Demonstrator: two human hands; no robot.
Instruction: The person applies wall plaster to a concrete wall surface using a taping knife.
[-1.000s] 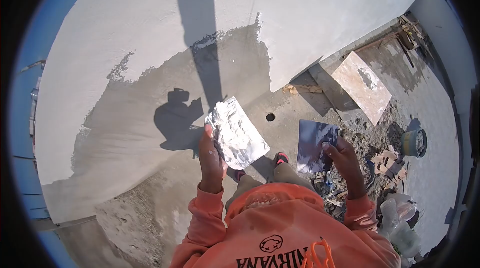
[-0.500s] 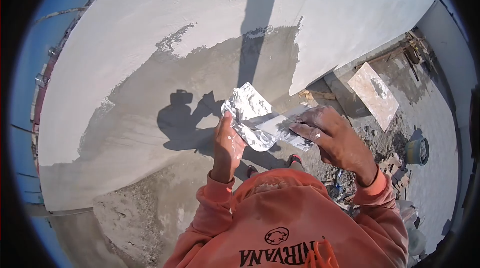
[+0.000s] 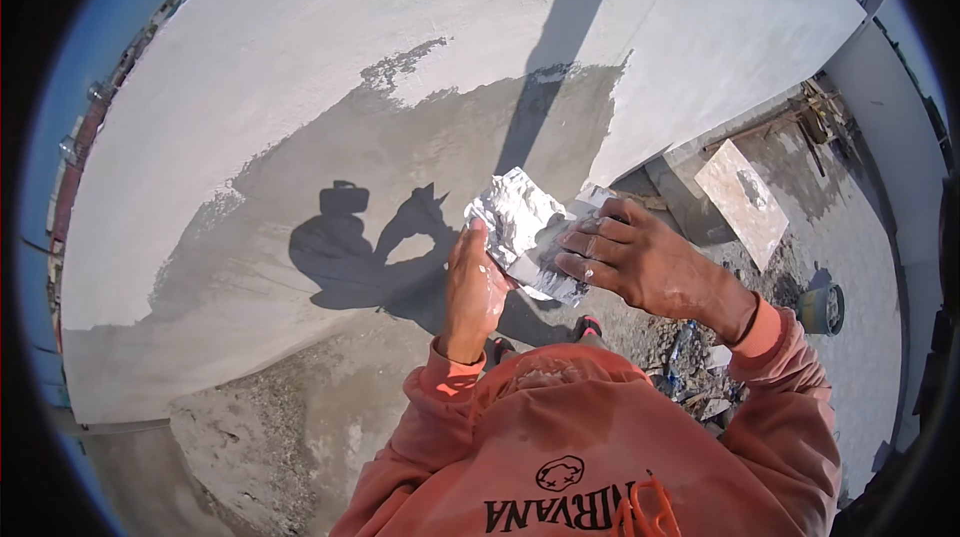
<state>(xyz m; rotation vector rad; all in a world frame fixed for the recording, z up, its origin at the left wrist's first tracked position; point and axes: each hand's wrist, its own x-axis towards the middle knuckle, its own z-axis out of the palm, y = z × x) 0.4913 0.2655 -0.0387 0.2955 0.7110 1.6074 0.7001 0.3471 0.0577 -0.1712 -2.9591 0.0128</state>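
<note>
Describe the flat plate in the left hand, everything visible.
The flat plate is a thin, roughly rectangular sheet that looks like metal. Its upper face is smeared with glossy white-grey paste in uneven ridges that catch the sun. It is held tilted, out in front of the damp grey patch on the wall. The left hand grips its near edge. A second blade, narrower and grey, lies across its right part, pressed on by the right hand. Its underside is hidden.
</note>
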